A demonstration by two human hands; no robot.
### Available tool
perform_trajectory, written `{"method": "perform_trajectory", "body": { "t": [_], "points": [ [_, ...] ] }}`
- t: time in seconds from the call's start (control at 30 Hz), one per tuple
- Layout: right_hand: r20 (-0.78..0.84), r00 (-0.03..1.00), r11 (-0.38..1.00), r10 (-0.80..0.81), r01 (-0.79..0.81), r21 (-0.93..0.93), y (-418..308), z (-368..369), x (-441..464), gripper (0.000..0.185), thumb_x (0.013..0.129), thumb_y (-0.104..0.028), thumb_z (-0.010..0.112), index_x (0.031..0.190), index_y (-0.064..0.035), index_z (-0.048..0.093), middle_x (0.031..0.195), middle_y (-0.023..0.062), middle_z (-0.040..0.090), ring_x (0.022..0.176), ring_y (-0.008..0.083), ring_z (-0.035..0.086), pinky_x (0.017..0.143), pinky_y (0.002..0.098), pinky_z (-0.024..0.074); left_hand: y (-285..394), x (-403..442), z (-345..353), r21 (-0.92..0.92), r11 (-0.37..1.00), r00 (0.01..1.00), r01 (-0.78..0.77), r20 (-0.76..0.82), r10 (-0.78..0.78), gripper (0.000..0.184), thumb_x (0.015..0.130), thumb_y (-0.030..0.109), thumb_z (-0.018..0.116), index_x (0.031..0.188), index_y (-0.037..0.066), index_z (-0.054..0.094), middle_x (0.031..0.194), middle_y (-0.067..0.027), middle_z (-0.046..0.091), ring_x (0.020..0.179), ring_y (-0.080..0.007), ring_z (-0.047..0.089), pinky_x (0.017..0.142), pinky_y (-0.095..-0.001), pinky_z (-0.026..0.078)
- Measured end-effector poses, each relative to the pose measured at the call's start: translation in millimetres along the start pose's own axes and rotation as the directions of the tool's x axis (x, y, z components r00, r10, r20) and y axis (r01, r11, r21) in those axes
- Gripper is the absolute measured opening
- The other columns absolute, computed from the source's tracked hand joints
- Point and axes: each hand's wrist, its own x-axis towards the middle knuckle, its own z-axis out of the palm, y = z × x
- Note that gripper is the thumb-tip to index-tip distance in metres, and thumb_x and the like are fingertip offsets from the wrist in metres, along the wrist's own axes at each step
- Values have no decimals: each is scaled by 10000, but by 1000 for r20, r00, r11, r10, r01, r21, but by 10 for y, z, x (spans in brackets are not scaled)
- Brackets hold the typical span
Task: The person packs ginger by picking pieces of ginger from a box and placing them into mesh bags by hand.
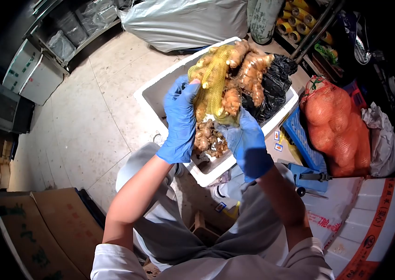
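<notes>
A yellow mesh bag [214,81] with ginger inside is held up over a white foam box [157,84]. My left hand [178,119], in a blue glove, is closed on the left side of the mesh bag. My right hand [248,142], also gloved in blue, pinches the bag's lower end; its fingertips are partly hidden. Large pieces of ginger [255,72] show at the bag's right side. Below the bag, smaller ginger pieces [205,135] lie in the box. A black plastic bag [279,84] fills the box's right end.
Right of the box stand a blue plastic crate [305,142] and an orange net sack [335,130] of round produce. A silver-grey covered bundle [185,23] lies behind. Cardboard boxes [48,228] sit at lower left, a white printed box [365,224] at lower right.
</notes>
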Motion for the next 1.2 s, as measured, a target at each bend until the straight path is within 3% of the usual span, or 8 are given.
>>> {"method": "perform_trajectory", "body": {
  "t": [0.13,0.4,0.53,0.77,0.8,0.87,1.0,1.2],
  "points": [
    [18,980,853,200,-183,489,-363,66,201,260,856,-124,372,1052,43,410,946,131,506,760,182,519,650,272,462,-51,25,35,102,984,988,-148,-39,153,168,748,135,577,865,14,574,699,29,498,607,-32,408,551,-168,338],
    [146,891,855,-430,454,-252,-250,338,76,174,797,-43,509,965,-47,466,692,65,531,465,70,421,432,218,379,-240,318,-37,-74,982,962,-173,-227,152,154,778,168,530,758,21,569,705,14,509,649,-71,447,612,-215,380],
    [175,956,786,-235,293,-544,-218,68,56,84,808,-60,485,872,-17,519,724,47,514,562,81,452,526,197,402,-193,340,-116,-97,992,970,-75,-239,50,124,767,150,540,725,36,566,677,27,491,613,-56,423,573,-200,358],
    [793,518,-106,-322,812,-574,-469,118,-54,142,745,-119,578,744,-17,480,762,68,457,697,123,438,647,243,364,-99,219,-294,247,967,998,-59,-9,64,102,741,125,586,688,46,551,624,64,437,564,-26,354,505,-166,288],
    [793,516,-109,-325,812,-573,-465,125,-65,142,745,-119,578,744,-17,480,762,68,457,697,123,438,647,243,364,-104,182,-298,246,967,998,-62,-6,65,102,741,125,586,688,46,551,624,64,437,564,-26,354,505,-166,288],
    [394,897,785,-200,388,-483,-426,165,-96,147,765,-117,569,807,-26,461,728,37,446,648,103,414,580,232,349,-126,115,-333,404,911,997,-76,8,79,102,733,120,603,721,25,566,633,63,445,572,-18,356,498,-164,282],
    [349,931,938,108,21,-345,-284,-11,44,155,768,-91,568,834,-45,436,780,4,497,713,48,465,620,172,387,-247,76,-421,466,880,994,-97,88,63,140,730,117,615,799,-1,585,643,61,456,576,-18,361,498,-159,294],
    [125,982,875,-143,185,-448,-513,20,-1,143,718,-49,613,840,4,559,741,21,579,687,65,536,634,170,429,-231,-23,-410,413,911,987,20,138,-84,166,731,88,611,860,-15,591,717,30,536,639,-25,436,571,-153,365]
  ]
}}
